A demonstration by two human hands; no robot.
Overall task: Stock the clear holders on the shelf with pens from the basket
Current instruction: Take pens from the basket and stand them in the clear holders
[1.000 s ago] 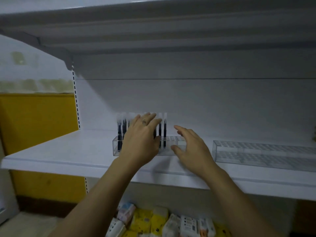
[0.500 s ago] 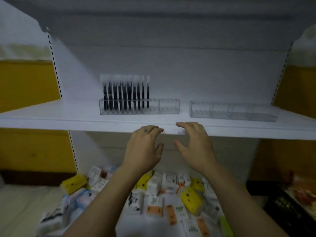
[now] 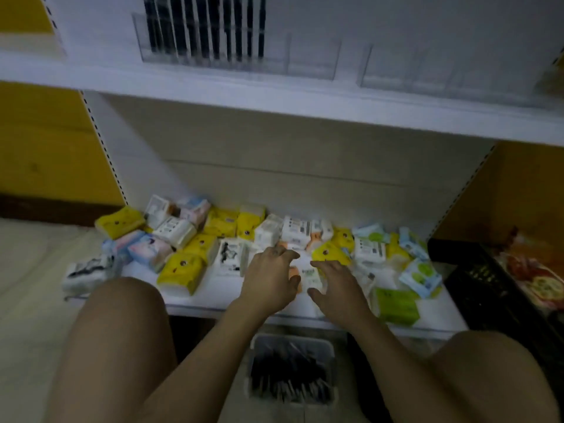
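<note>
Pens (image 3: 287, 375) loose in the floor basket (image 3: 293, 337), none picked up yet.
Basket sits between the knees, below both hands. Left hand (image 3: 268, 279) and right hand (image 3: 335, 290) hover over tissue packs (image 3: 183, 268) on the low ledge, fingers loosely spread, holding nothing. On the shelf (image 3: 274, 100), the left holder (image 3: 311, 61) is part filled; the right holder (image 3: 442, 71) looks empty, though it's blurred. Risk: a hasty grab at the tangle drops pens, or a wrist sweeps packs off.

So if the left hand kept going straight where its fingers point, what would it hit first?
Probably the white pack on the lower shelf, just ahead of the left hand, though depth is unclear.
</note>
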